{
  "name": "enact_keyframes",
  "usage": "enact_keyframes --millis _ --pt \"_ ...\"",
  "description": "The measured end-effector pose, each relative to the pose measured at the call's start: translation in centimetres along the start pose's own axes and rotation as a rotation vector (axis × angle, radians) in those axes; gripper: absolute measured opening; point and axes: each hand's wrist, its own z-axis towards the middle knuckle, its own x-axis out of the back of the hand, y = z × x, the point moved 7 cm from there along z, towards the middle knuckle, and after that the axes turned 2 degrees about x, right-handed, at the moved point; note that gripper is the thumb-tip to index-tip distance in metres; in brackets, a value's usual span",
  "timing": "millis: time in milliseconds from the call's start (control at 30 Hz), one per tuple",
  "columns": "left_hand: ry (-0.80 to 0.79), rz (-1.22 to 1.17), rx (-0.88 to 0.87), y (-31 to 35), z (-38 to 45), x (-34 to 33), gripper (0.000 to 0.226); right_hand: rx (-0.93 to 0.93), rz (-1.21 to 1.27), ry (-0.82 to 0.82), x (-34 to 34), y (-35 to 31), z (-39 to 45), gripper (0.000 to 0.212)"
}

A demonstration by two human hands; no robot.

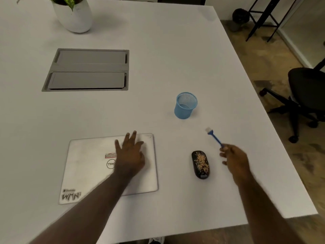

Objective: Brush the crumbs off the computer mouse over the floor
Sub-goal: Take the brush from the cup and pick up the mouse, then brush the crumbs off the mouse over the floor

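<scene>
Right-hand grip closed on the blue brush, bristles pointing away. The crumb-covered mouse lies on the table just to its left, long axis running away from the person. Left hand spread flat on the laptop, farther off.

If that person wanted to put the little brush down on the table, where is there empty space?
Bare white table lies between the grey recessed cable hatch and the blue mesh cup, and along the near edge below the black crumb-covered mouse. It is crowded between the closed silver laptop, under the left hand, and the right hand holding the blue brush.
</scene>
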Motion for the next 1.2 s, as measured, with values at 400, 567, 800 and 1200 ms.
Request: enact_keyframes --millis 400,567,800,1200 --pt "-0.608 -0.935 0.471 14.4 -2.8 -9.6 0.042 -0.185 0.215 -0.006 -3.0 7.0 -3.0 0.016" --pt "-0.592 -1.104 0.591 15.8 -3.7 -10.4 0.03 -0.213 0.226 -0.019 -3.4 7.6 -3.2 0.018" --pt "-0.507 -1.207 0.729 16.4 -4.2 -11.0 0.024 -0.201 0.221 0.015 -2.8 7.4 -4.4 0.024" --pt "-0.861 -1.59 0.626 18.5 -8.4 -5.9 0.019 -0.172 0.389 0.081 2.6 4.0 -13.0 0.02"
